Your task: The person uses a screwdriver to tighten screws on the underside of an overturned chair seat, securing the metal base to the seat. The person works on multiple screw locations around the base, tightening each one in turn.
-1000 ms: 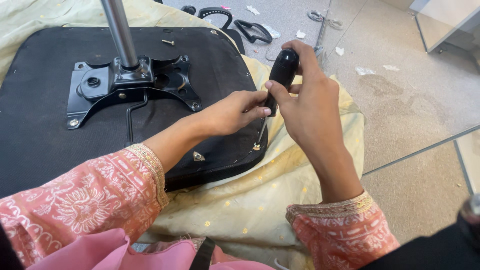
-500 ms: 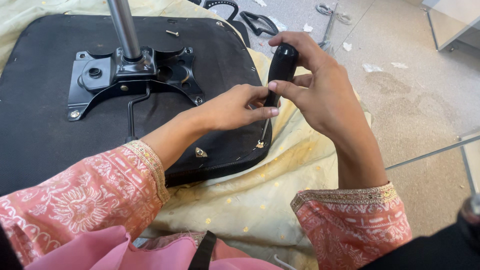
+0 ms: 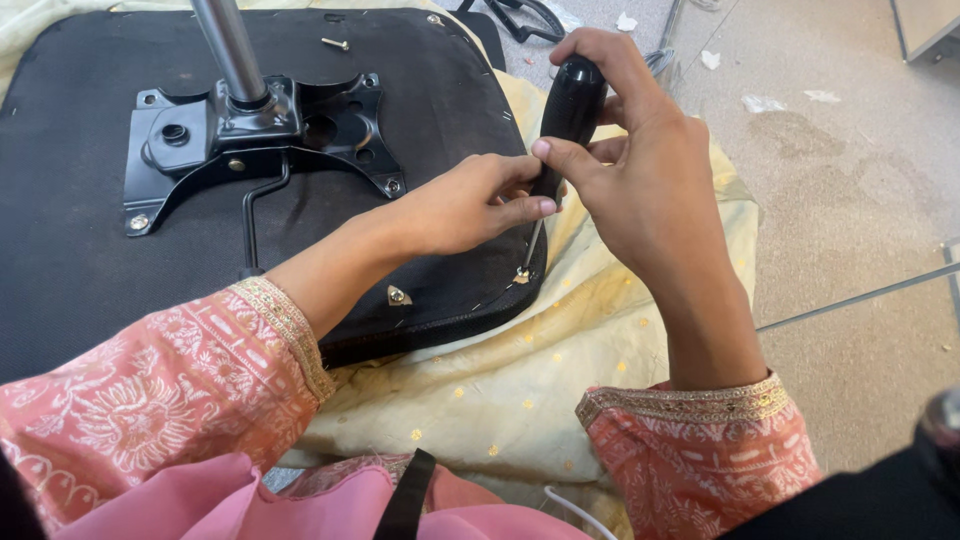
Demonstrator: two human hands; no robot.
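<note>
Down below, the right hand (image 3: 640,170) is wrapped tight around a screwdriver (image 3: 565,125) with a fat black handle and a thin shiny shaft. Its tip sits on a screw (image 3: 521,273) at the black seat (image 3: 80,270) edge. The left hand (image 3: 470,205) pinches the shaft.

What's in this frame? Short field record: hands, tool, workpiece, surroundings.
right hand: wraps the black handle of the screwdriver
left hand: fingertips pinch the shaft under the handle
tip: on a screw at the seat edge
workpiece: upturned black chair seat, metal mounting plate with gas cylinder
loose screw: on the seat, far side
under the seat: yellow cloth
</note>
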